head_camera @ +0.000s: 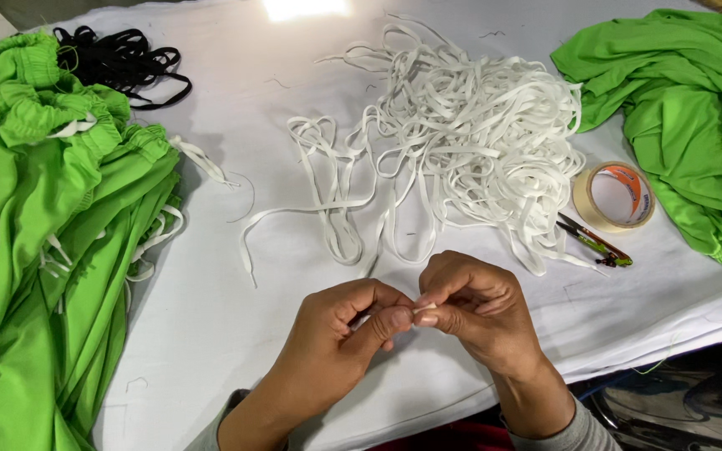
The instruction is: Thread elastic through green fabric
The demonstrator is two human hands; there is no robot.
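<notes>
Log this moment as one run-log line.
left hand: pinching white elastic strip end | right hand: pinching same end | white elastic pile behind | tape roll right

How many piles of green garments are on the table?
2. One large pile of green garments lies at the left edge, running out of view. One smaller pile lies at the top right, past the tape roll. More may lie outside the picture.
</notes>
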